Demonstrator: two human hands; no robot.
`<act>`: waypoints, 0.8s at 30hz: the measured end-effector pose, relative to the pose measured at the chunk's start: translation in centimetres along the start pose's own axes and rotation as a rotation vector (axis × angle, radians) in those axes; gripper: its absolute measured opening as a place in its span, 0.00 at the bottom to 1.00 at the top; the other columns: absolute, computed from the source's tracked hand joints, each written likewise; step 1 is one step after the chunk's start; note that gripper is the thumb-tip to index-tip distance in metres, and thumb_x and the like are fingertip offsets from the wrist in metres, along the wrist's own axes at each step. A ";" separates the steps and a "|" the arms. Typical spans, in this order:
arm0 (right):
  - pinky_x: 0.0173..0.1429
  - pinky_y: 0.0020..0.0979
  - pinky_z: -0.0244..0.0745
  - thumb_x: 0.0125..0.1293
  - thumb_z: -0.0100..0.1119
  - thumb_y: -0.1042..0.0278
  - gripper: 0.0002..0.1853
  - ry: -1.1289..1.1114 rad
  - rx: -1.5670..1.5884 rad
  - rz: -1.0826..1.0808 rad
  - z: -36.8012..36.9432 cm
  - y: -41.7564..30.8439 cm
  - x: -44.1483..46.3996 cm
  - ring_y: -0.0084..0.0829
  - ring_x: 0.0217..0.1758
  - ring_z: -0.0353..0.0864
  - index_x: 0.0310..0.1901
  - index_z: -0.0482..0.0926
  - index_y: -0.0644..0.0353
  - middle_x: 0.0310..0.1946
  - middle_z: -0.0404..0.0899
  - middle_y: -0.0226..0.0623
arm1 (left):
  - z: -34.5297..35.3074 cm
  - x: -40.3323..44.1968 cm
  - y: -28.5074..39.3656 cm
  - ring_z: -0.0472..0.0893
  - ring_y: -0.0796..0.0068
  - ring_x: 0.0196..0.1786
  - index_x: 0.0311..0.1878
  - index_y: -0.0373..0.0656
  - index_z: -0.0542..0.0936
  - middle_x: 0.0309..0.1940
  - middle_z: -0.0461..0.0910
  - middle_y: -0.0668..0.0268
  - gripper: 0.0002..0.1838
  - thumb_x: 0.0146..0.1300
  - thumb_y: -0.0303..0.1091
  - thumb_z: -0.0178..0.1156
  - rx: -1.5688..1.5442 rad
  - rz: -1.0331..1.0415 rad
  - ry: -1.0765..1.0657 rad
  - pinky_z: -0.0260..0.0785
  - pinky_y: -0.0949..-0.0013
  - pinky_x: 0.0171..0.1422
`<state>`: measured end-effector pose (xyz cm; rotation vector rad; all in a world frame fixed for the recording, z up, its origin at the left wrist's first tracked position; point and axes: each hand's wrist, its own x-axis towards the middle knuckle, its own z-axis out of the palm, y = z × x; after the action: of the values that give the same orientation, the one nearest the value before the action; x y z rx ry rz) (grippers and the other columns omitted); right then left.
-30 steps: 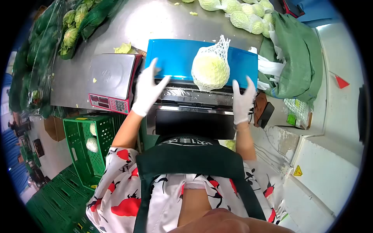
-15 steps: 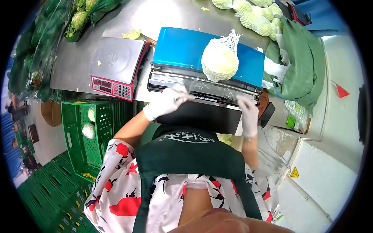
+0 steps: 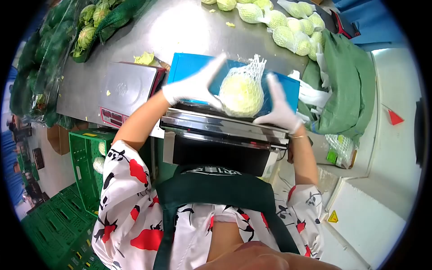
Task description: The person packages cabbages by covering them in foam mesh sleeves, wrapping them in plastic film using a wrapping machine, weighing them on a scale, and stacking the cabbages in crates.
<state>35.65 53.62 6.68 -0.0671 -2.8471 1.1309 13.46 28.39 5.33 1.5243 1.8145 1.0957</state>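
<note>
A pale round cabbage (image 3: 241,95) in a white foam net sits on the blue top (image 3: 180,67) of a wrapping machine, the net's end pointing away from me. My left hand (image 3: 198,84), in a white glove, is spread at the cabbage's left, thumb close to the net. On the other side my right hand (image 3: 281,107), also gloved, has its thumb and fingers apart, and its thumb points in under the cabbage. Whether either hand touches the net, I cannot tell. Metal bars (image 3: 225,128) run along the machine's near side.
A scale (image 3: 128,87) stands left of the machine. Several netted cabbages (image 3: 288,38) lie at the back right, near a green sack (image 3: 348,85). Green net bags (image 3: 45,58) of vegetables are at the left, above a green crate (image 3: 85,175).
Both hands have moved from the machine's near edge, where clear film lay between them, forward to either side of the cabbage. My view has shifted, and the fingers are now spread.
</note>
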 end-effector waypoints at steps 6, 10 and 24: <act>0.79 0.34 0.57 0.40 0.87 0.59 0.65 -0.054 0.607 0.117 4.6 1.3 2.5 0.33 0.74 0.65 0.76 0.53 0.68 0.72 0.64 0.42 | 3.4 1.2 -1.2 0.58 0.60 0.79 0.80 0.35 0.43 0.76 0.57 0.48 0.69 0.43 0.39 0.84 -0.552 -0.227 -0.060 0.50 0.63 0.82; 0.71 0.32 0.67 0.55 0.78 0.59 0.49 0.008 0.860 0.230 5.8 -1.2 -0.4 0.29 0.67 0.71 0.73 0.60 0.66 0.65 0.72 0.39 | 3.5 -1.0 3.1 0.59 0.66 0.77 0.80 0.35 0.48 0.76 0.59 0.54 0.49 0.66 0.43 0.66 -0.910 -0.371 -0.025 0.52 0.64 0.81; 0.63 0.33 0.71 0.74 0.51 0.39 0.35 -0.322 1.344 1.124 11.9 -10.3 -17.7 0.26 0.61 0.76 0.71 0.68 0.59 0.61 0.77 0.34 | 16.0 -17.8 6.2 0.81 0.64 0.60 0.76 0.39 0.60 0.63 0.77 0.57 0.43 0.73 0.68 0.44 -1.323 -0.932 -0.429 0.73 0.56 0.63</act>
<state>52.14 36.76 4.11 -1.5173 -1.3932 3.0705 33.77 15.36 0.09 0.0496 0.8452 0.9626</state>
